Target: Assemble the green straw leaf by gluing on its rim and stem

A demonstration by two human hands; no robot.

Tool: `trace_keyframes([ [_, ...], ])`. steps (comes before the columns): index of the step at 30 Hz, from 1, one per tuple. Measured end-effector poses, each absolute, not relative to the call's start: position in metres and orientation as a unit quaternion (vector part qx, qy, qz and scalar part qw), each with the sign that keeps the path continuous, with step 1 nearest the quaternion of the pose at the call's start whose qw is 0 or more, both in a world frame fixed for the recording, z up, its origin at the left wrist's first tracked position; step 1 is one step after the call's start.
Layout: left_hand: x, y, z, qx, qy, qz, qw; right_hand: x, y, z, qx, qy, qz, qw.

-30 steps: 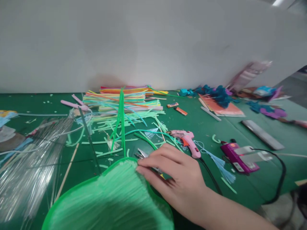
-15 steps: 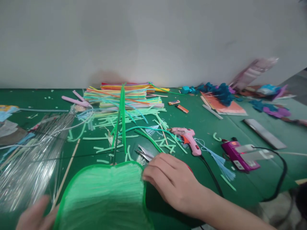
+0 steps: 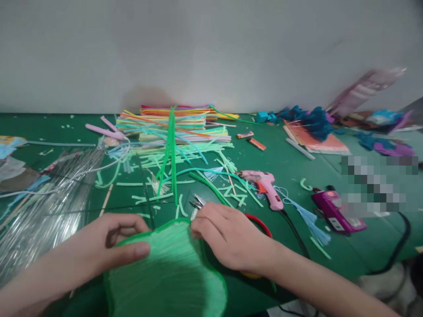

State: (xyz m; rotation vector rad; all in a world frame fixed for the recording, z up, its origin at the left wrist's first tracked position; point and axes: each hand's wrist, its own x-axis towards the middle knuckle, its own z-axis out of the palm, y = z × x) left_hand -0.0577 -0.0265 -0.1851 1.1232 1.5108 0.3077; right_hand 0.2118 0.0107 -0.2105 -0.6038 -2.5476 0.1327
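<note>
A light green panel (image 3: pixel 168 273) with a darker green edging fills the lower middle of the view. My left hand (image 3: pixel 115 240) pinches its upper left rim, thumb on the near face and fingers behind. At the top right corner, my right hand (image 3: pixel 228 235) is closed on the rim, its fingertips bunched together. Just beyond the right hand lie scissors (image 3: pixel 198 201), partly hidden under it, with a red handle loop (image 3: pixel 262 224) showing on its far side. Long green strips (image 3: pixel 171 154) lie on the table behind the panel.
A pink glue gun (image 3: pixel 264 185) lies right of centre, its cord running toward me. Farther right sits a purple power block (image 3: pixel 339 211). Bundled coloured strips (image 3: pixel 165 125) are stacked by the wall. Clear wrapped sticks (image 3: pixel 49 211) cover the left side; small green offcuts lie scattered.
My left hand has come up from the lower left and taken hold of the panel's rim. The panel has shifted right and turned slightly. My right hand stays on its corner.
</note>
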Motion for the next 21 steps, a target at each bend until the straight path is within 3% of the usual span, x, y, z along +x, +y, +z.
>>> trace_keyframes([
  [3, -0.056, -0.013, -0.2, 0.47, 0.6, 0.112, 0.638, 0.208, 0.01, -0.212, -0.226, -0.934, 0.064, 0.269],
  [13, -0.032, -0.003, -0.211, 0.455, 0.563, 0.166, 0.67, 0.206, 0.01, -0.222, -0.223, -0.93, 0.05, 0.287],
  [21, -0.049, -0.006, -0.216, 0.388, 0.596, 0.231, 0.664, 0.229, -0.008, -0.207, -0.232, -0.911, 0.167, 0.296],
])
